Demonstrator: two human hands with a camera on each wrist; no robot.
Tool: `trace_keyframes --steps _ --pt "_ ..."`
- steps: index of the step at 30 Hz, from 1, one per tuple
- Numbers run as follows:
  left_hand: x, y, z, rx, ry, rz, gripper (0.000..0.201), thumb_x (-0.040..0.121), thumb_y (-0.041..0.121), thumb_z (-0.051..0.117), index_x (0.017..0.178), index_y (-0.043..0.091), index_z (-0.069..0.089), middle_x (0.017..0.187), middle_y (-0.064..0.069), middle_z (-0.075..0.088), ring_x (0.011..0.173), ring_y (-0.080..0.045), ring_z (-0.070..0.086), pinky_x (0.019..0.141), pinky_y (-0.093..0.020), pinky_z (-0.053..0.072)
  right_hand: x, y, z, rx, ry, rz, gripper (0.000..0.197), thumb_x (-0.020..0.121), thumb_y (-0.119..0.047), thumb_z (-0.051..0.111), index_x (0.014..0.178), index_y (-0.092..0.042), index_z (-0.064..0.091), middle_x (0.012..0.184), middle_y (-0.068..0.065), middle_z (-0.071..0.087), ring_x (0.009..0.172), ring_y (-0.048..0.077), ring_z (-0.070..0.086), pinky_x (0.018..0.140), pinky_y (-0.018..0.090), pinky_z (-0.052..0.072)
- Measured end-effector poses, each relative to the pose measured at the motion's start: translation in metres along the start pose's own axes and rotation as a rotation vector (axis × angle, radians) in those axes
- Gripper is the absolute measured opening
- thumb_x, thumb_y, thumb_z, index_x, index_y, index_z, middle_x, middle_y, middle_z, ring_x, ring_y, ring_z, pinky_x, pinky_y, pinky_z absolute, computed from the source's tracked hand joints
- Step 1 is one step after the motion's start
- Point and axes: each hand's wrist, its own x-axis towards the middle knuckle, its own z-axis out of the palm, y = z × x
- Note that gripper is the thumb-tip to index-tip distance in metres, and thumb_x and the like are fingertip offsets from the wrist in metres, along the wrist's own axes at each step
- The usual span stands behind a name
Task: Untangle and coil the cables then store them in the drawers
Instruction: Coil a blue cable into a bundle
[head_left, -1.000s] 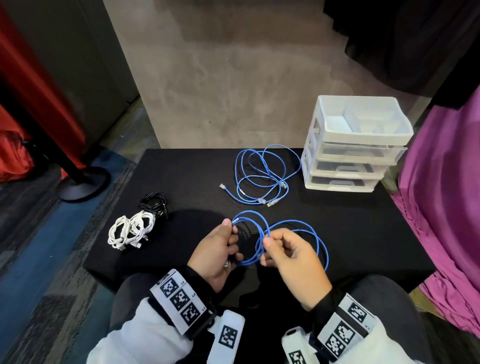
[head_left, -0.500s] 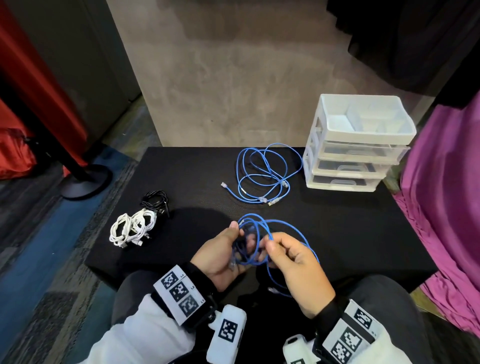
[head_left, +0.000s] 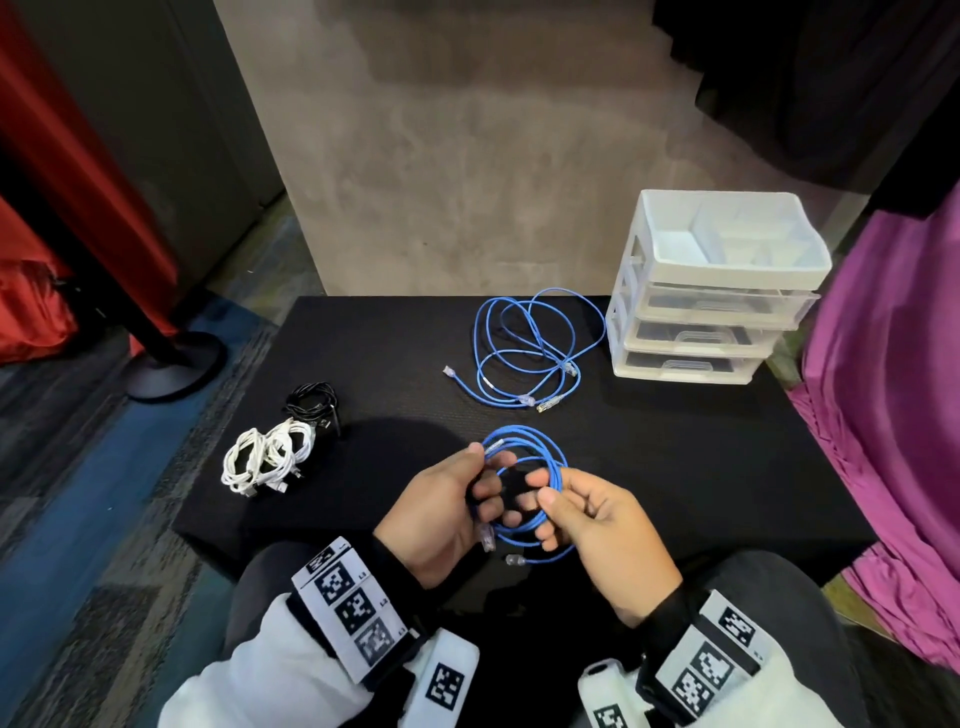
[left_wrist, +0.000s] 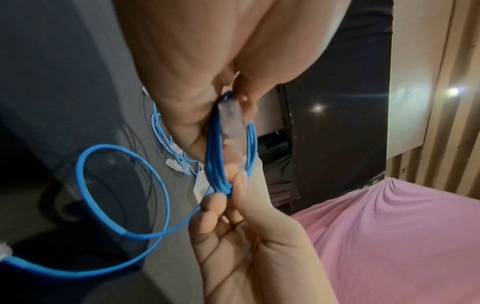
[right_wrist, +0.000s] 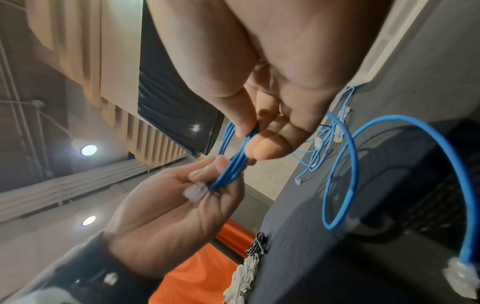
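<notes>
While the thin blue network cable (head_left: 524, 488) is held as a small coil above the near edge of the black tabletop (head_left: 675, 467), the left hand (head_left: 441, 512) pinches the stacked loops and one clear plug, and the right hand (head_left: 597, 525) pinches the opposite side between thumb and fingertips. To finish well, lay the last free loop at matching size and keep both pinches firm so the turns do not spring apart. Only the wrist views show that free loop hanging with its end plug (right_wrist: 459, 273); only the head view shows the white plastic three-drawer unit (head_left: 711, 291), all drawers closed.
</notes>
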Motion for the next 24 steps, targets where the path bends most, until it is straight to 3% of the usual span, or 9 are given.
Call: trace_keyframes --steps 4,8,9,11,12,14,17,21,24 --pt "-0.001 -0.003 -0.004 0.120 0.009 0.121 0.030 0.110 0.026 0.035 0.089 0.010 0.049 0.060 0.004 0.027 0.046 -0.009 0.028 0.055 -0.033 0.038 0.004 -0.004 -0.008 -0.216 -0.090 -0.001 0.017 0.102 -0.010 0.061 0.109 -0.017 0.075 0.078 0.007 0.071 0.066 0.012 0.059 0.069 0.028 0.051" --pt "-0.002 0.000 -0.007 0.245 0.075 0.275 0.033 0.112 0.024 0.031 0.086 0.010 0.046 0.057 0.006 0.022 0.045 -0.007 0.018 0.044 -0.023 0.028 0.013 -0.008 -0.018 -0.448 0.189 -0.255 0.014 0.094 -0.023 0.073 0.103 -0.029 0.065 0.070 0.003 0.058 0.063 0.008 0.053 0.068 0.024 0.045" --pt "-0.003 0.003 -0.008 0.254 0.072 0.290 0.033 0.112 0.025 0.030 0.087 0.010 0.046 0.058 0.005 0.022 0.045 -0.007 0.017 0.044 -0.022 0.026 0.015 -0.007 -0.023 -0.465 0.227 -0.218 0.022 0.091 -0.027 0.076 0.107 -0.032 0.061 0.068 0.002 0.056 0.060 0.008 0.052 0.065 0.024 0.045" --pt "-0.005 0.008 -0.012 0.258 0.057 0.301 0.034 0.112 0.025 0.030 0.087 0.009 0.046 0.060 0.004 0.020 0.047 -0.007 0.016 0.045 -0.023 0.025 0.018 -0.006 -0.028 -0.469 0.100 -0.055 0.019 0.092 -0.031 0.075 0.108 -0.030 0.065 0.065 -0.001 0.054 0.056 0.010 0.049 0.057 0.020 0.042" --pt "-0.006 0.009 -0.014 0.258 0.050 0.298 0.034 0.112 0.026 0.030 0.087 0.009 0.046 0.061 0.003 0.020 0.047 -0.008 0.016 0.045 -0.023 0.025 0.016 -0.004 -0.028 -0.460 -0.010 0.025 0.010 0.095 -0.031 0.071 0.101 -0.023 0.069 0.066 0.001 0.056 0.055 0.011 0.048 0.054 0.019 0.040" --pt "-0.007 0.009 -0.014 0.247 0.057 0.290 0.034 0.112 0.027 0.032 0.087 0.009 0.047 0.061 0.003 0.019 0.050 -0.009 0.016 0.046 -0.023 0.027 0.015 0.004 -0.027 -0.408 -0.113 0.132 0.024 0.102 -0.026 0.063 0.087 -0.008 0.069 0.069 0.005 0.064 0.056 0.014 0.051 0.052 0.023 0.040" --pt "-0.007 0.007 -0.015 0.183 0.110 0.232 0.033 0.111 0.031 0.034 0.088 0.012 0.048 0.060 0.006 0.022 0.051 -0.009 0.017 0.048 -0.022 0.028 0.013 0.005 -0.016 -0.233 -0.035 0.134 0.022 0.105 -0.012 0.055 0.084 -0.008 0.061 0.074 0.010 0.068 0.056 0.016 0.057 0.049 0.028 0.045" --pt "-0.006 0.000 -0.015 -0.060 0.192 0.107 0.033 0.110 0.034 0.037 0.085 0.017 0.049 0.063 0.005 0.035 0.047 -0.006 0.036 0.049 -0.023 0.045 0.014 -0.004 -0.001 -0.031 0.097 0.033 0.016 0.103 -0.007 0.057 0.088 -0.003 0.060 0.072 0.011 0.065 0.060 0.017 0.061 0.053 0.026 0.052" --pt "-0.004 -0.006 -0.011 -0.224 0.222 -0.053 0.039 0.110 0.037 0.036 0.079 0.019 0.051 0.069 -0.001 0.062 0.063 -0.016 0.066 0.062 -0.038 0.061 0.011 -0.006 0.011 0.028 0.094 -0.005 0.014 0.102 -0.009 0.060 0.089 -0.004 0.065 0.073 0.009 0.065 0.065 0.017 0.058 0.055 0.025 0.049"
